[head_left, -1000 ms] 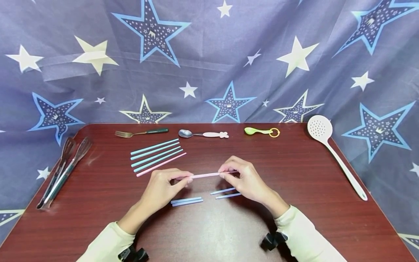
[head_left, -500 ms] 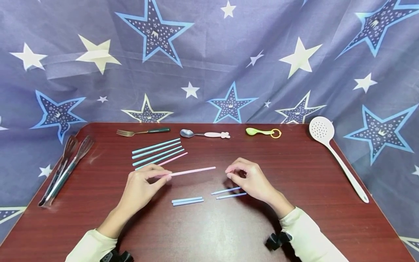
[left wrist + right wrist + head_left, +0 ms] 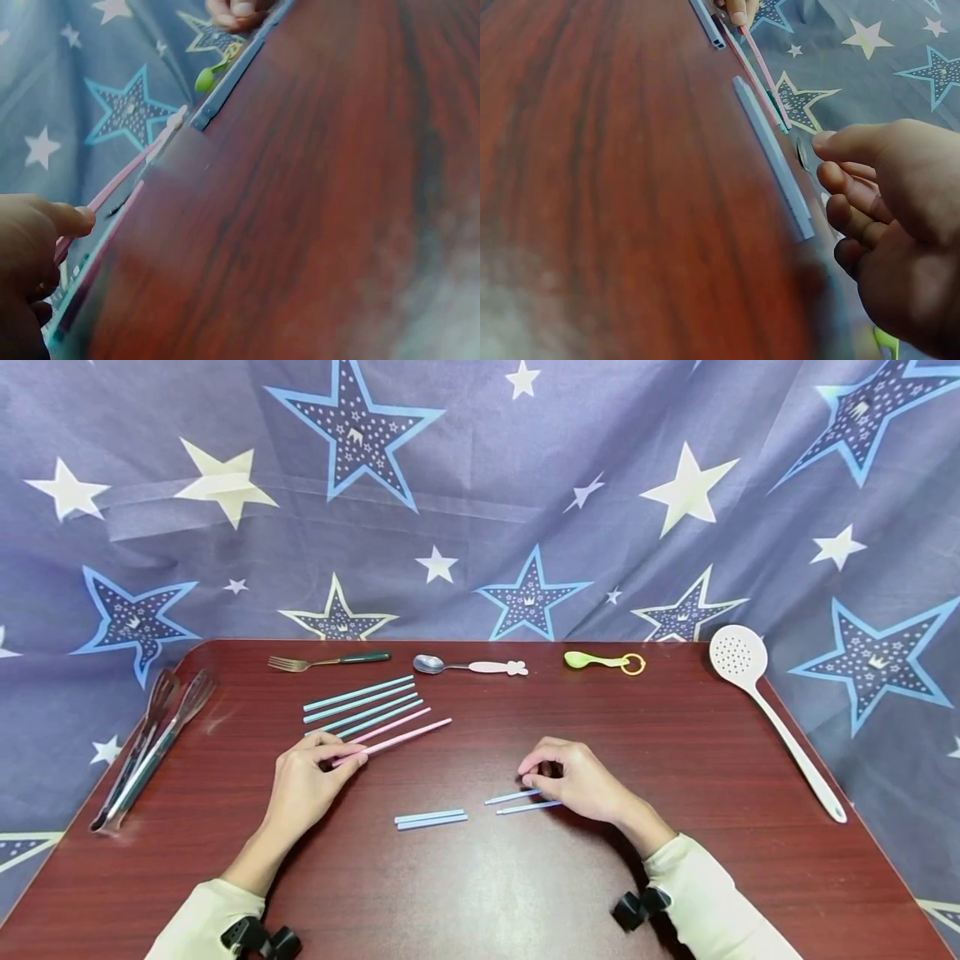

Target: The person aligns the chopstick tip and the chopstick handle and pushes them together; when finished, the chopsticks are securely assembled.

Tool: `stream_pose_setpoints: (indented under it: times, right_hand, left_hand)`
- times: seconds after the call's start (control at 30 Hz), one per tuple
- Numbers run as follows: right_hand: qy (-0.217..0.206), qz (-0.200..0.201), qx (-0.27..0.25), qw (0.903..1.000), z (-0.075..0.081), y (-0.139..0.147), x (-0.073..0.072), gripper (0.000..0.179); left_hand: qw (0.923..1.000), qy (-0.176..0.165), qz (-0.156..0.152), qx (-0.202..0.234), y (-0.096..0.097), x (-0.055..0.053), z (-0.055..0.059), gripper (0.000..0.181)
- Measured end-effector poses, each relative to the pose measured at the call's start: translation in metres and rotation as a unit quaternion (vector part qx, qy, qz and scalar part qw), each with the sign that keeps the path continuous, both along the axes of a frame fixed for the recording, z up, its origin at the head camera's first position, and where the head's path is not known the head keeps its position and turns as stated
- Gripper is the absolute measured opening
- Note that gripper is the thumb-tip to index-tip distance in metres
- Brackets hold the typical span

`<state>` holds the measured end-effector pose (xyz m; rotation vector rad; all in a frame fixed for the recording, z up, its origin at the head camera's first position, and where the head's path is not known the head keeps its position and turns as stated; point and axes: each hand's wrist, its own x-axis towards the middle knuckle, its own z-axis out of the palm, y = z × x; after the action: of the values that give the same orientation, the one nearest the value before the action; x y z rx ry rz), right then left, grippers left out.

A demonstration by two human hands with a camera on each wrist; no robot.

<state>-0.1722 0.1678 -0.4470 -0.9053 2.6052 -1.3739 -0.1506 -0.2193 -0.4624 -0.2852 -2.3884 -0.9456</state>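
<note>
My left hand [image 3: 303, 777] pinches a pink chopstick [image 3: 408, 737] near its left end, between thumb and fingers. The stick slants up to the right, close beside another pink chopstick [image 3: 393, 725]. Beyond them lie several teal chopsticks [image 3: 360, 694] in a slanted row, partly covered by the hand. Loosely curled and holding nothing, my right hand [image 3: 581, 781] hovers by two thin blue chopstick pieces [image 3: 512, 797], hiding their right ends. Two thicker blue chopstick pieces [image 3: 431, 818] lie side by side between the hands. In the right wrist view, the thumb and fingertips [image 3: 823, 141] are apart.
Along the back edge lie a fork [image 3: 330, 662], a spoon [image 3: 480, 667] with a pink handle and a small green spoon [image 3: 596, 661]. Metal tongs [image 3: 150, 756] rest at the left edge. A white skimmer [image 3: 780, 739] lies on the right.
The right hand has let go of the pink chopstick. My left hand has carried it leftward and lowered it next to the other pink one. The right hand has shifted only slightly.
</note>
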Motion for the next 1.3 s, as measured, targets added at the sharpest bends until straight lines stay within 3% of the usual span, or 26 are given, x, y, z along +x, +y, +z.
stream_pose_setpoints:
  times: [0.17, 0.5, 1.07, 1.3]
  right_hand:
    - [0.004, 0.016, 0.009, 0.9998, -0.004, 0.000, 0.001, 0.010]
    - [0.025, 0.029, 0.042, 0.9984, -0.009, 0.000, 0.001, 0.012]
    - [0.043, 0.031, 0.048, 0.9974, -0.010, -0.001, 0.001, 0.010]
    - [0.048, 0.026, 0.043, 0.9976, -0.011, -0.002, 0.001, 0.007]
  left_hand:
    - [0.9999, 0.005, 0.013, 0.002, -0.006, -0.004, -0.007, 0.014]
    - [0.9991, -0.012, 0.029, -0.028, -0.009, -0.002, -0.010, 0.011]
    - [0.9989, -0.024, 0.023, -0.033, -0.009, -0.001, -0.008, 0.010]
    - [0.9998, -0.009, 0.008, -0.015, 0.006, 0.005, 0.002, 0.014]
